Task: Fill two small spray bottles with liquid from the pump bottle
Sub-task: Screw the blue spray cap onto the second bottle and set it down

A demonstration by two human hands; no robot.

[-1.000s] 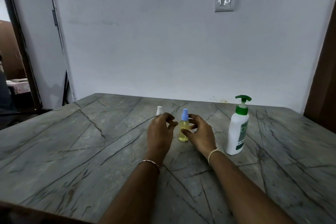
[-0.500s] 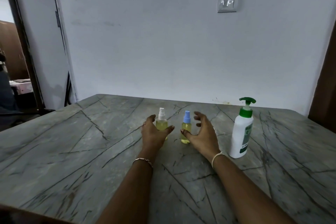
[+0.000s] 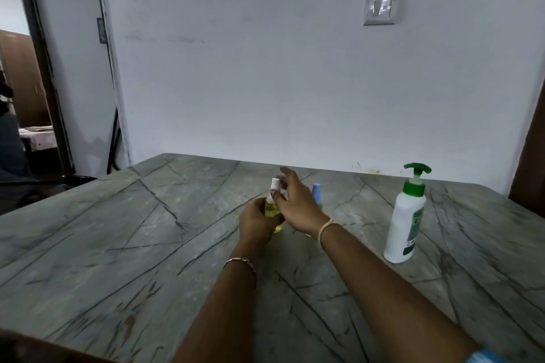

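Near the middle of the tabletop (image 3: 118, 244), the left hand (image 3: 255, 222) is gripping the white-capped spray bottle (image 3: 271, 209) round its body, which is showing yellow liquid, while the fingers (image 3: 290, 181) of the right hand (image 3: 298, 206) are pinching its white spray cap (image 3: 275, 183). Just behind that hand the blue-capped spray bottle (image 3: 316, 189) is standing mostly hidden, so its fill level cannot be told. Well apart to the right the pump bottle (image 3: 405, 224) is standing upright with nobody touching it, so I am judging one fill done at least in part and the cap being worked.
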